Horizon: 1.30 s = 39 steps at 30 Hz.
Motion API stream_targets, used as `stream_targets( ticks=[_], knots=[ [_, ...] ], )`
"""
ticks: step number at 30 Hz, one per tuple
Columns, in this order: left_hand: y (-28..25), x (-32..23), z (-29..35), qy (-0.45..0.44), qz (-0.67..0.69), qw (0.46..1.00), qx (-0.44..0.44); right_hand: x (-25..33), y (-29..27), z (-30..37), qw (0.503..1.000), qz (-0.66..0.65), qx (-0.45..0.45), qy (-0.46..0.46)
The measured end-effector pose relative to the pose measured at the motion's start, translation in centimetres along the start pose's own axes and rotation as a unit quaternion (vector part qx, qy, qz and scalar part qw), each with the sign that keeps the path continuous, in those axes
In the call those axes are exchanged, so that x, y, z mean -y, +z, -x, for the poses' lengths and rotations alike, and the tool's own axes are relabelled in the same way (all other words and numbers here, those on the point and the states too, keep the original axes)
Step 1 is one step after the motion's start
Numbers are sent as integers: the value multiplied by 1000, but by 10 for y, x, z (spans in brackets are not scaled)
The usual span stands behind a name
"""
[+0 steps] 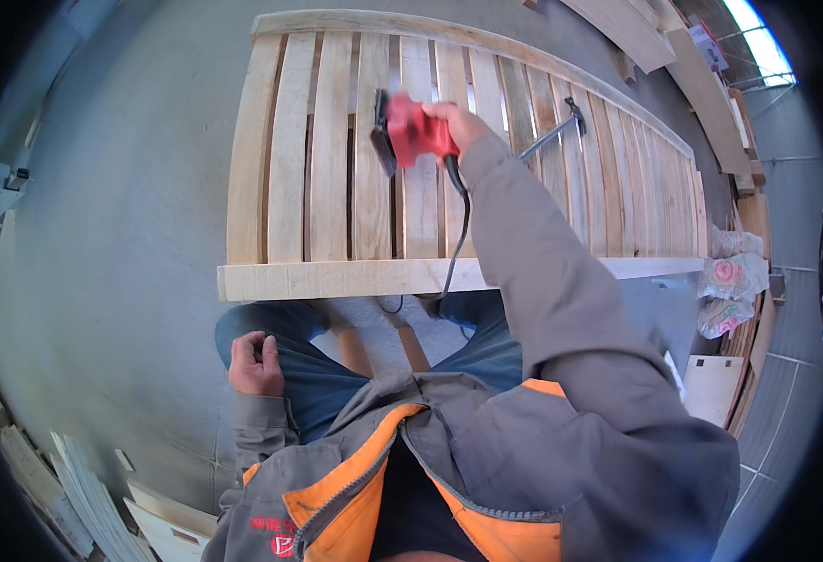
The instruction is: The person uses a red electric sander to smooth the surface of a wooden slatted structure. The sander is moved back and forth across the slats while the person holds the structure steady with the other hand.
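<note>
Sander (pixel 418 131), grasped in the right hand (pixel 466 125), is over the slats (pixel 329 187); cord (pixel 468 211) crosses the front rail (pixel 355 279). Hammer (pixel 549 138) lies near the right sleeve (pixel 533 211). Left hand (pixel 257 365) rests released.

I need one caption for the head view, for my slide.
Right hand holds a red power tool over wooden slats; left hand at the thigh.

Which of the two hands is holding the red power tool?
The right hand: it grips the red power tool over the wooden slats, while the left hand is by the thigh.
</note>
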<state>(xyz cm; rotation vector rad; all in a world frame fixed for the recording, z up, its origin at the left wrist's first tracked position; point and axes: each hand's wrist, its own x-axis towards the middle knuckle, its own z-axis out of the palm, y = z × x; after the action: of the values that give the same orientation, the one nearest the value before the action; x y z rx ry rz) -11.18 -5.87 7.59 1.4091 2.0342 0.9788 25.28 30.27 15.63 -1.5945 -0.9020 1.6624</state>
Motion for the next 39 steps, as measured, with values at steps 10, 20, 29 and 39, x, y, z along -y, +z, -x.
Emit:
stream_targets(
  ticks=[10, 20, 29, 39],
  knots=[
    [0, 1, -3, 5, -34, 999, 13, -7, -15, -37, 1000, -21, -23, 0],
    [6, 1, 1, 22, -24, 999, 13, -79, -14, 58, 996, -70, -55, 8],
    [4, 2, 5, 21, -38, 999, 1, -94, -20, 101, 983, -182, -8, -15],
    [12, 10, 4, 22, -27, 999, 6, -47, -115, 176, 922, -309, -109, -206]
  ],
)
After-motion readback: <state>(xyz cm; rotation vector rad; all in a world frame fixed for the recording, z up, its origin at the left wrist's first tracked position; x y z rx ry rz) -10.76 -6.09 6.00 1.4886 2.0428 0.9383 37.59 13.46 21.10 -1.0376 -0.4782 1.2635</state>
